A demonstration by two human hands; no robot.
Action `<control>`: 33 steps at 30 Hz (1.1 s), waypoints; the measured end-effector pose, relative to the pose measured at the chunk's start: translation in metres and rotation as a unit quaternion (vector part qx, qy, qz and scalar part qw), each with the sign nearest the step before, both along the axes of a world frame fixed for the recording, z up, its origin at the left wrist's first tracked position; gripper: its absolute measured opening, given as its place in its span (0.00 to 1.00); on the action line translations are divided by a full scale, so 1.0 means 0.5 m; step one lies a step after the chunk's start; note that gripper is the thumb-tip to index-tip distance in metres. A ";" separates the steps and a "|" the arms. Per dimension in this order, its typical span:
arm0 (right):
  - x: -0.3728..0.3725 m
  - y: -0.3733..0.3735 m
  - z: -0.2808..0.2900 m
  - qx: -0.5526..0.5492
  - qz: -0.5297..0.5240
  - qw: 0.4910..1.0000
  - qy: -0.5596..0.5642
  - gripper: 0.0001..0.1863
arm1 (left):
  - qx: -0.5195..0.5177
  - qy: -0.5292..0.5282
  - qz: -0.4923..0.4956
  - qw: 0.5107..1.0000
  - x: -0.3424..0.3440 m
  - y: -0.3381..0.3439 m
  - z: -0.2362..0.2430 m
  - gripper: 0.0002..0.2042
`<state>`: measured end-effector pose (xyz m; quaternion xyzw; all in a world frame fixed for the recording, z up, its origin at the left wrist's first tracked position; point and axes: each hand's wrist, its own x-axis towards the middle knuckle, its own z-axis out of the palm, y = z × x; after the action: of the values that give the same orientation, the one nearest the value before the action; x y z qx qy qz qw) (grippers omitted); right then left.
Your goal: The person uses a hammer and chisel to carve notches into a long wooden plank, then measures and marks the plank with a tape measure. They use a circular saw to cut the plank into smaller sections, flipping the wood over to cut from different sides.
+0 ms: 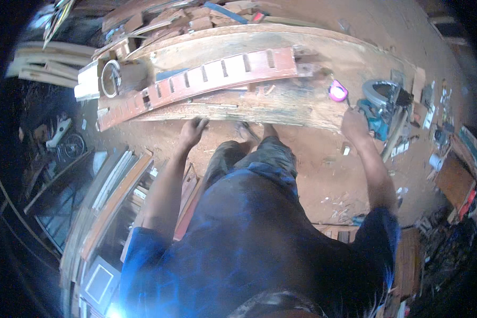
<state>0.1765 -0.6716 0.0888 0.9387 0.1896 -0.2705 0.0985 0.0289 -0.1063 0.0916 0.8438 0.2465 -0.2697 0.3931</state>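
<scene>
My left hand (192, 130) rests on the near edge of a long worn wooden workbench (259, 103), fingers curled over the edge. My right hand (355, 126) grips the handle of a teal circular saw (381, 106) at the bench's right end. A reddish wooden rail with a row of rectangular slots (206, 79) lies along the bench top. A pink tape measure (338, 91) sits just left of the saw.
A round white-rimmed object (111, 78) stands at the rail's left end. Scrap wood piles (169, 18) lie behind the bench. Framed wooden panels (106, 201) lean at my left. Tools and clutter (450, 159) crowd the right floor. Sawdust covers the ground.
</scene>
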 end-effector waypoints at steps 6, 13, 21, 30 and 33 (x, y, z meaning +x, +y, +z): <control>0.080 -0.178 -0.173 -0.053 0.036 0.989 -0.136 0.23 | -0.053 -0.167 0.001 0.985 0.082 -0.022 -0.018 0.18; 0.097 0.023 0.142 -0.045 -0.054 0.996 0.062 0.27 | 0.047 -0.112 -0.003 0.993 -0.164 0.197 -0.001 0.20; -0.222 0.026 0.367 0.339 -0.353 0.871 -0.049 0.33 | 0.087 0.054 0.031 0.994 -0.302 0.280 -0.059 0.26; -0.393 0.311 0.433 0.539 -0.571 0.619 -0.020 0.21 | -0.054 -0.217 -0.038 0.974 0.001 0.145 -0.010 0.16; -0.393 0.299 0.358 0.571 -0.559 0.598 0.071 0.19 | 0.066 -0.162 -0.071 0.982 0.078 0.074 0.043 0.19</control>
<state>-0.0199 -0.5220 0.2678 0.7039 -0.2500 -0.1750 -0.6414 0.0680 -0.0690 0.1130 0.9156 0.1363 -0.1398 0.3515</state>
